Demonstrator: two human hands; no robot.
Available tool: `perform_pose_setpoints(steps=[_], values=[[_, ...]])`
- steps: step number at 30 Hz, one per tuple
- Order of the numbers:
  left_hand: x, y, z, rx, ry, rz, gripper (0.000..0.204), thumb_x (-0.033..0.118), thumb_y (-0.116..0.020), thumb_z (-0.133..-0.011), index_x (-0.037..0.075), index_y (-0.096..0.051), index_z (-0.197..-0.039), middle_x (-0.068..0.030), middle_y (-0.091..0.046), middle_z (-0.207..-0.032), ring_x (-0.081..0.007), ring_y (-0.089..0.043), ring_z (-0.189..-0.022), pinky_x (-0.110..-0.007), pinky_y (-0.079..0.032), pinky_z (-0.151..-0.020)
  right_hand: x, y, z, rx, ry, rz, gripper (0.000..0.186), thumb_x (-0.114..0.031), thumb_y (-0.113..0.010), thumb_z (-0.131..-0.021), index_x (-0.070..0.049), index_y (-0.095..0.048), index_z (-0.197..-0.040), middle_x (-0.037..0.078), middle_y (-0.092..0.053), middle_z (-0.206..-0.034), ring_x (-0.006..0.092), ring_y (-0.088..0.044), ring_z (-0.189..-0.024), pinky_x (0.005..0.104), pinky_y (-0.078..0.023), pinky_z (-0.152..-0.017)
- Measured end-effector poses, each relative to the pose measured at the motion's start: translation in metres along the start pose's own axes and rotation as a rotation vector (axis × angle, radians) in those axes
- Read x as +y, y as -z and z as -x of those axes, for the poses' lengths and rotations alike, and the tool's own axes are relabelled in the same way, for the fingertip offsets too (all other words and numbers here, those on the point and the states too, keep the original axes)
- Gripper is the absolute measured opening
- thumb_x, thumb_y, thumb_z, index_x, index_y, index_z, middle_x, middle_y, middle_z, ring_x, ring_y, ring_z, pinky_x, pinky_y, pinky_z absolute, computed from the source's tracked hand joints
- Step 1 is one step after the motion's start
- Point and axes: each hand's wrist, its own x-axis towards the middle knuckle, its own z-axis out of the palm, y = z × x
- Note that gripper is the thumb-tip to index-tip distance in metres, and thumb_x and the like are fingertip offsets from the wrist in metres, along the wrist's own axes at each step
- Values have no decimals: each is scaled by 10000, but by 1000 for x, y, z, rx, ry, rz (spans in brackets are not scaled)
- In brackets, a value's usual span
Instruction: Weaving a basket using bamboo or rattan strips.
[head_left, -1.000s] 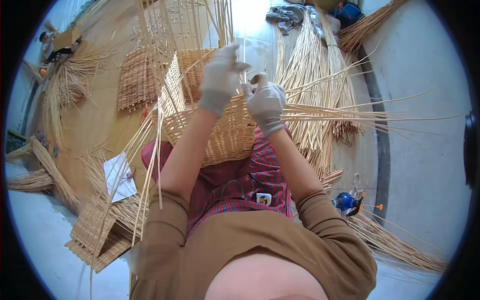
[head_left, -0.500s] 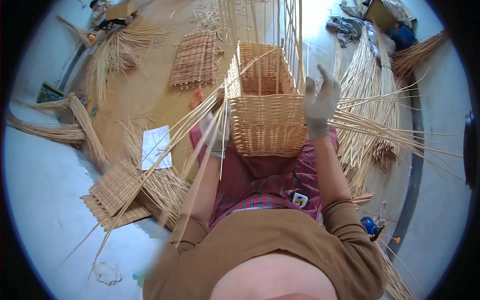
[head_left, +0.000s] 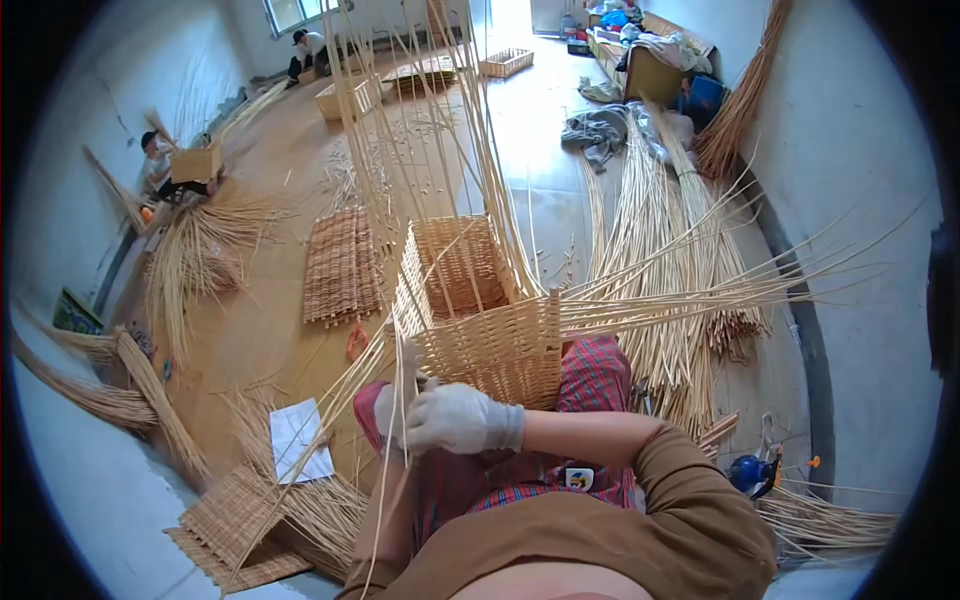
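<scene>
A half-woven rectangular wicker basket (head_left: 490, 350) rests tilted on my lap, long upright stakes rising from its far part and loose strands fanning out to both sides. At its near left corner my two gloved hands meet. My right hand (head_left: 455, 418) reaches across with curled fingers, closed at a long thin wicker strand (head_left: 385, 500) that hangs down toward my left arm. Partly behind it, my left hand (head_left: 386, 408) is closed at the corner; strands and the right hand hide most of its fingers and what they grip. A small dark thing between the hands cannot be made out.
Bundles of wicker strands (head_left: 650, 220) lie to the right, more (head_left: 205, 255) to the left. Woven panels (head_left: 342, 265) and a white paper sheet (head_left: 298, 440) are on the floor. Two people work far left, near a box-shaped basket (head_left: 348, 100). A blue tool (head_left: 748, 472) lies at right.
My right hand has come from the basket's right side across to the left corner, beside my left hand. The basket has turned, and the view has tilted up, showing more of the room.
</scene>
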Motion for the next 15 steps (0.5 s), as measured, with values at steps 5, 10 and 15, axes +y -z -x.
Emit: perform_pose_setpoints(steps=[5,10,15], values=[[-5,6,2,-99,-95,-74,781,14,-630,-957,76,-282,-1654,-103,-724,-1106,-240,-703,-960,-372,-572,-840,60,17,0,887,-718,802,26,-116,-598,-861,-99,-609,-877,56,-581,-767,226,-537,-596,396,-366,-470],[-4,5,-9,-312,-455,-401,872,35,-728,-896,245,-336,-1646,-209,-606,-1357,-366,-673,-1176,-396,-573,-947,89,10,68,1410,-830,-734,55,-64,-553,-1075,-119,-546,-1070,91,-724,-957,134,-698,-805,258,-516,-557],[-1,-18,-22,-246,-438,-595,920,34,-677,-839,383,-351,-1625,-215,-483,-1464,-343,-679,-814,-469,-578,-714,102,57,5,959,-637,-52,383,-1,-576,-1006,-102,-567,-1375,179,-693,-1268,232,-732,-980,332,-601,-837]])
